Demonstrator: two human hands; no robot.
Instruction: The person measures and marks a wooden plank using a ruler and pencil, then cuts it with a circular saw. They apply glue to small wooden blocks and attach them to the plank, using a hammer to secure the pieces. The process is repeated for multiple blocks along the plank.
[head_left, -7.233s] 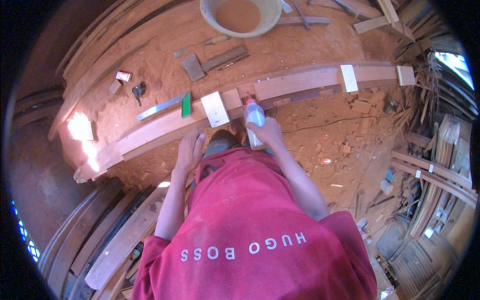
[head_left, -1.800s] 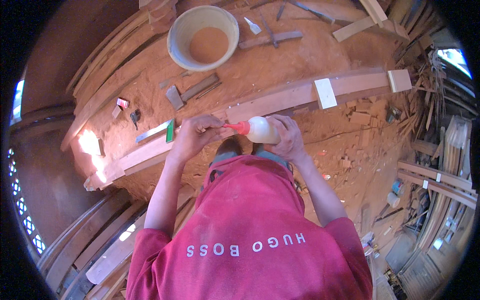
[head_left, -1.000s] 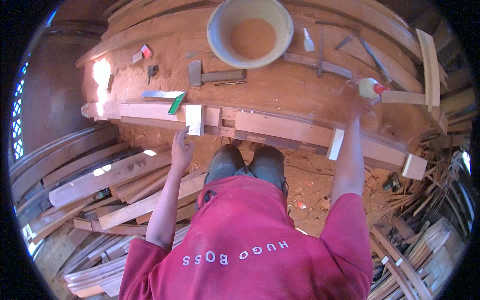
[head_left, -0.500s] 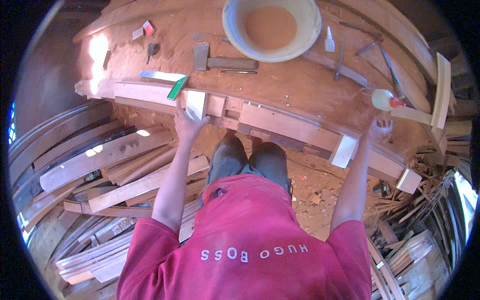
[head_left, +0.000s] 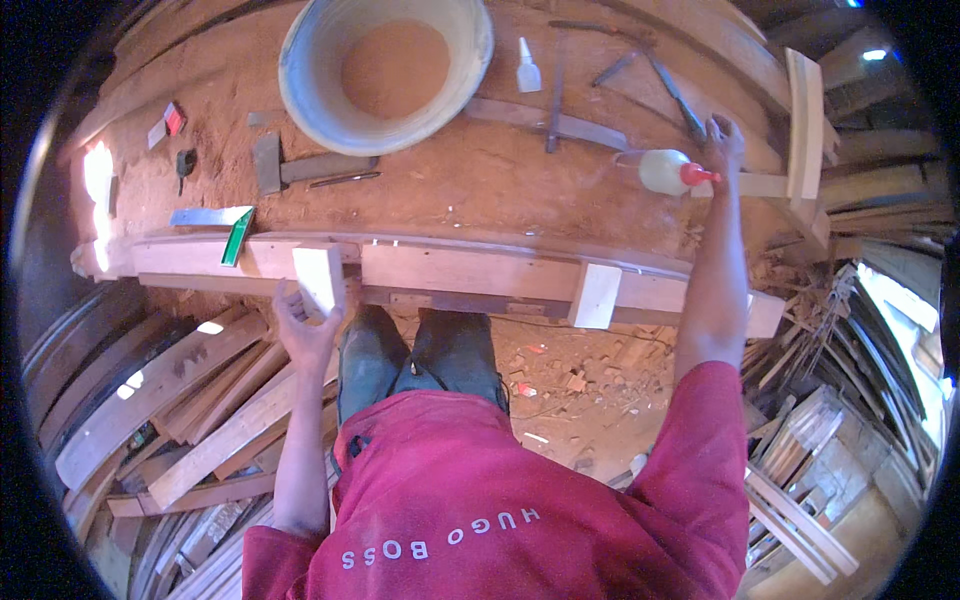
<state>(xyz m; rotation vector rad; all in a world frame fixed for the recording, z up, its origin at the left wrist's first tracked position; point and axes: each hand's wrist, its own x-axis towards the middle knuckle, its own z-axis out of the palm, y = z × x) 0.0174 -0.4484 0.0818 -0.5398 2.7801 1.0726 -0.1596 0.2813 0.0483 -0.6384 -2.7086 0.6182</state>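
Note:
My left hand (head_left: pixel 308 325) is at the near edge of a long wooden beam (head_left: pixel 470 268), thumb and fingers spread apart. Its thumb is by a white-faced wooden block (head_left: pixel 318 280) set across the beam; whether it touches is unclear. A try square (head_left: pixel 237 235) with a green stock lies on the beam to the left. My right hand (head_left: pixel 722 145) reaches far right, fingers slightly curled, beside the near end of a slim blue-grey tool (head_left: pixel 676 92). Just left of that wrist, a clear bottle with a red cap (head_left: pixel 664 173) lies on its side. A second pale block (head_left: pixel 596 296) crosses the beam.
Beyond the beam stand a big basin (head_left: pixel 470 70) of brown powder and a small white bottle (head_left: pixel 528 70). An axe-like tool (head_left: pixel 268 163) and a pencil (head_left: pixel 344 180) lie left of them. Stacked planks (head_left: pixel 130 430) fill the left; wood scraps (head_left: pixel 800 355) lie right.
The view has swung right. My right hand has moved from the beam to beyond the red-capped bottle. The left block sits farther right along the beam, away from the try square; my left hand followed it.

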